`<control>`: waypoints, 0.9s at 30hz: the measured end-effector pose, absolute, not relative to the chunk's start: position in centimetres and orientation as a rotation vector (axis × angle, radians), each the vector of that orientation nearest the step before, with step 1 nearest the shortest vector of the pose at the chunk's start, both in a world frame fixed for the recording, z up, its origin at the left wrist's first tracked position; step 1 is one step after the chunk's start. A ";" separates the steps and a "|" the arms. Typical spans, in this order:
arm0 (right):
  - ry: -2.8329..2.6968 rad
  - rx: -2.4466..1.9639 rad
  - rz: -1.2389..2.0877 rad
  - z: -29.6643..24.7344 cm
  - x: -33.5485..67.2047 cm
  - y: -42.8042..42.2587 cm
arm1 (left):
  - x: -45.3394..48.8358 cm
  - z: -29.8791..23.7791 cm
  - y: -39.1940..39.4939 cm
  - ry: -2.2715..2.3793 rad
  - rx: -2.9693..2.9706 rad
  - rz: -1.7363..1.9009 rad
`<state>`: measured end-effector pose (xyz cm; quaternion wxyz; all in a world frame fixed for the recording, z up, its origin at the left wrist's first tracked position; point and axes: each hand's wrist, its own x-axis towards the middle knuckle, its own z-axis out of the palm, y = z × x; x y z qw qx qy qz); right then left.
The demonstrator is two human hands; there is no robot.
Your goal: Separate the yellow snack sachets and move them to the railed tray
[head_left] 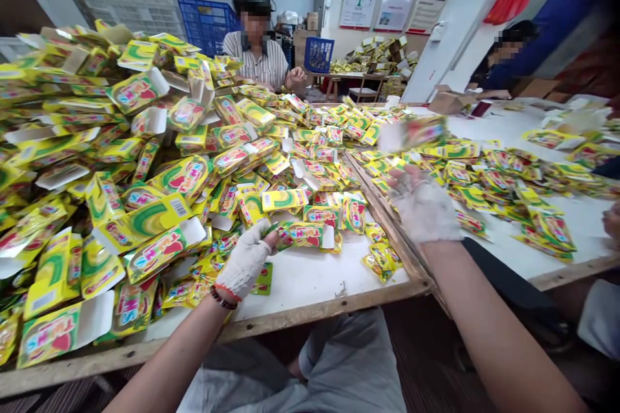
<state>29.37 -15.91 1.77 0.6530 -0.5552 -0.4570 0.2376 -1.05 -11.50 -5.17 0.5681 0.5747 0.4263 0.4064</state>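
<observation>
My left hand (247, 258), in a white glove, is closed on the end of a green and yellow carton (303, 234) held just above the white table (310, 281). My right hand (423, 206), also gloved, reaches out over the gap between the two tables with its fingers spread. A blurred carton (414, 133) is in the air just beyond its fingertips, not touching the hand. Small yellow sachets (382, 258) lie near the table edge between my hands.
A tall heap of open yellow cartons (111, 161) covers the left of the table. More cartons and sachets (508, 187) are strewn over the right table. One person (259, 55) sits opposite, another (513, 55) at the far right. Blue crates (208, 22) stand behind.
</observation>
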 end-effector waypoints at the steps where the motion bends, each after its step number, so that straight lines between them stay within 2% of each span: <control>1: -0.978 -1.261 0.584 1.3 29.6 -15.8 | -1.0 -5.2 -11.6 1.005 1.373 0.946; 3: -1.053 -1.420 0.727 -0.4 29.1 -16.0 | -0.8 -5.1 -11.7 1.023 1.395 0.895; 5: -1.350 -1.666 0.808 -2.4 27.6 -16.4 | -0.8 -4.9 -11.9 1.030 1.393 0.829; 10: -1.974 -2.052 0.431 -5.4 23.5 -16.1 | -0.7 -4.5 -12.2 0.936 1.366 0.766; 15: -2.110 -2.128 0.402 -5.3 23.3 -15.5 | -0.5 -4.2 -12.5 0.883 1.270 0.752; 21: -1.790 -2.061 0.487 -3.8 25.9 -18.3 | -0.5 -4.9 -12.3 0.980 1.170 0.871; 25: -1.493 -1.859 0.684 -3.0 23.2 -20.0 | 0.4 -4.6 -12.8 0.933 1.203 0.878; 27: -1.458 -1.819 0.676 -3.0 21.0 -20.1 | 1.0 -4.3 -13.5 0.836 1.144 0.812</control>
